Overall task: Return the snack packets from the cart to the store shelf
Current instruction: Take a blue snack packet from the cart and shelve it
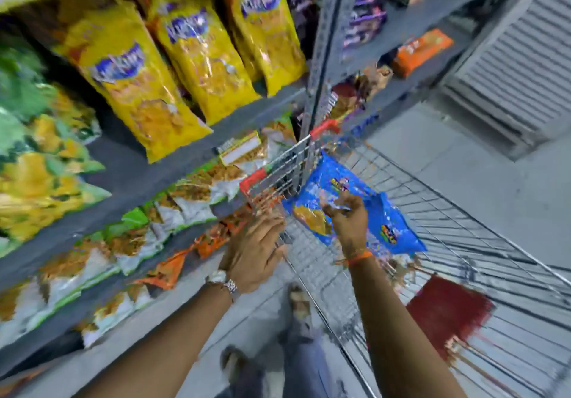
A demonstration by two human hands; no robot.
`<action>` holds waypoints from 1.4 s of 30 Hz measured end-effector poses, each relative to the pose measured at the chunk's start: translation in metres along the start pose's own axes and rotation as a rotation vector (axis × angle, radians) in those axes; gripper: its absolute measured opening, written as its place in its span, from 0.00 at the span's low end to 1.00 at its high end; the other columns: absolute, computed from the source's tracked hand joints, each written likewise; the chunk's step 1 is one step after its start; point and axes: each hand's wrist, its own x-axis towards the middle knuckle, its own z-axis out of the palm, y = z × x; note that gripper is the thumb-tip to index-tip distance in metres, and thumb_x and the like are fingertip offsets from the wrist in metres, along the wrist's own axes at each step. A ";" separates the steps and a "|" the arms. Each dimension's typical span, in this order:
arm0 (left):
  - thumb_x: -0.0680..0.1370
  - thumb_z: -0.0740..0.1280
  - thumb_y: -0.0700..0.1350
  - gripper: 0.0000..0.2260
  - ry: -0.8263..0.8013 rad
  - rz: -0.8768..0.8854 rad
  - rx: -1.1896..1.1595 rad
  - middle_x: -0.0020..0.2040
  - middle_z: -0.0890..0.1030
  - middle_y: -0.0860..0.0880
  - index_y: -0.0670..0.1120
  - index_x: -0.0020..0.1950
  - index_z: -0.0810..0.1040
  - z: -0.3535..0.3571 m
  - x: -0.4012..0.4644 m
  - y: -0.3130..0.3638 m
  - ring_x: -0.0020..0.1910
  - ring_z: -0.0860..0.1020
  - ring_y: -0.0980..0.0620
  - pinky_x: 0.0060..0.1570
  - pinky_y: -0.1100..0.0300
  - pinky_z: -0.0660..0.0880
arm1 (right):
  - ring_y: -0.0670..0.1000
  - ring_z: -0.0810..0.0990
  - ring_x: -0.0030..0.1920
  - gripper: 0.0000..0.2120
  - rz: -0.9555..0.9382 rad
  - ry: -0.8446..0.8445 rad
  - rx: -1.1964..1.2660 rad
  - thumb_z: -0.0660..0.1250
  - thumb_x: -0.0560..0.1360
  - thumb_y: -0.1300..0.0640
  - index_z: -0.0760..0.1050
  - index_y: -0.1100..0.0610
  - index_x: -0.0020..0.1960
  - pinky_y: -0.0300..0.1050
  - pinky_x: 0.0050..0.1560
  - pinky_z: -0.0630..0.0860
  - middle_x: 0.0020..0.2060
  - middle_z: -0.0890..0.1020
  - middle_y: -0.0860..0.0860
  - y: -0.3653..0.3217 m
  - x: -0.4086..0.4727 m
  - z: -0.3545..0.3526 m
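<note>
Pinched at its top edge between our right hand's (347, 221) fingers: one blue snack packet (355, 203), lower centre of the frame, hanging over the wire cart (463, 243), whether clear of the basket or resting on other stock we cannot tell through the blur. Our left hand (256, 255), just left of it, fingers spread and holding nothing, reaches toward the cart's near corner by the red-capped rim (324, 127). Shelf (173, 169), left half of the frame: yellow packets (197, 48) standing on the upper tier, green-and-white packets (92, 261) lying in rows below, orange ones (167, 271) at the lower edge. A dark red item (445, 308) lies in the cart at lower right. Hazards, as we judge them: a thin pinch on slick film may slip and drop the packet back into the basket; the packet may snag on the wire rim as it lifts; no blue stock shows on the visible tiers, so misplacing it among the wrong brand is likely.
</note>
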 end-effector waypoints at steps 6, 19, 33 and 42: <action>0.84 0.55 0.55 0.24 -0.061 -0.002 -0.014 0.68 0.78 0.43 0.40 0.70 0.76 0.033 0.006 -0.013 0.72 0.70 0.43 0.77 0.51 0.60 | 0.59 0.83 0.57 0.41 0.283 0.172 0.126 0.85 0.52 0.53 0.71 0.63 0.59 0.66 0.60 0.80 0.57 0.82 0.63 0.116 0.042 0.004; 0.80 0.56 0.48 0.22 0.115 0.003 -0.081 0.66 0.80 0.46 0.40 0.68 0.79 0.056 0.009 -0.016 0.69 0.73 0.45 0.79 0.43 0.56 | 0.63 0.84 0.58 0.30 0.359 0.078 0.293 0.77 0.67 0.74 0.72 0.65 0.67 0.50 0.47 0.84 0.56 0.82 0.58 0.118 0.089 0.011; 0.79 0.57 0.47 0.21 0.052 0.019 0.032 0.62 0.82 0.45 0.41 0.67 0.79 0.045 0.010 -0.013 0.66 0.74 0.43 0.78 0.47 0.58 | 0.43 0.86 0.46 0.26 0.191 0.087 0.245 0.78 0.68 0.71 0.74 0.60 0.63 0.48 0.48 0.85 0.52 0.84 0.52 0.097 0.066 0.006; 0.83 0.60 0.51 0.20 0.073 -0.030 0.092 0.65 0.80 0.44 0.42 0.69 0.78 -0.038 0.009 0.011 0.70 0.72 0.46 0.79 0.60 0.53 | 0.59 0.86 0.55 0.26 -0.027 0.097 0.238 0.80 0.66 0.67 0.76 0.62 0.62 0.64 0.56 0.83 0.55 0.86 0.56 -0.007 0.003 -0.017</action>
